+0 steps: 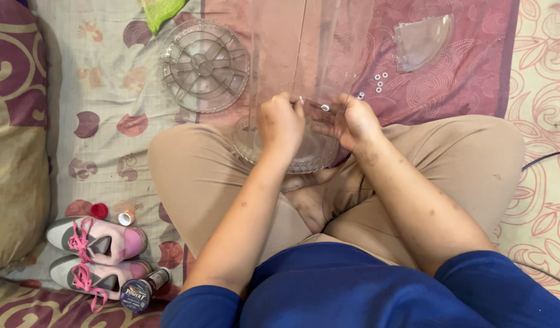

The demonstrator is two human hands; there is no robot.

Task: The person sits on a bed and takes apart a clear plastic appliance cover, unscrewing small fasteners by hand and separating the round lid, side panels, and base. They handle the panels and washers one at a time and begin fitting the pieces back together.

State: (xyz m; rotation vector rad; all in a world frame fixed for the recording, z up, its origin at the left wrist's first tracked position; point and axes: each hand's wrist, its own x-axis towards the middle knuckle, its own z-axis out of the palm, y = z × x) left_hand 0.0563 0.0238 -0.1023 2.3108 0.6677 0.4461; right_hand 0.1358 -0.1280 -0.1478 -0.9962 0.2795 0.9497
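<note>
The person sits cross-legged on a bed covered with patterned cloth, both hands meeting over a tall clear plastic cylinder (304,48) that rises from a round clear base (304,155) resting at the knees. The left hand (281,123) is closed, fingers curled around what looks like a thin tool or pin, though its shape is too small to tell. The right hand (351,121) is pinched shut on a small white ring-like washer (324,107), held right at the cylinder's lower wall, between the two hands.

To do this fitting well, I would judge that the washer needs to stay flat against the plastic while the left hand lines its piece up through the hole; a tilt would let it slip. The thin transparent wall looks easy to flex, so a light, steady pressure seems wiser than a hard push. Keeping the base braced between the legs should stop the cylinder from rolling.

A few more white washers (379,82) lie on the cloth just beyond the right hand, near enough to reach. A round ribbed clear disc (204,65) lies beyond the left hand, and a curved clear fragment (421,41) sits well apart at the far right. A pair of pink-laced shoes (95,255), two small caps (113,214) and a dark tube (143,288) lie beside the left knee.
</note>
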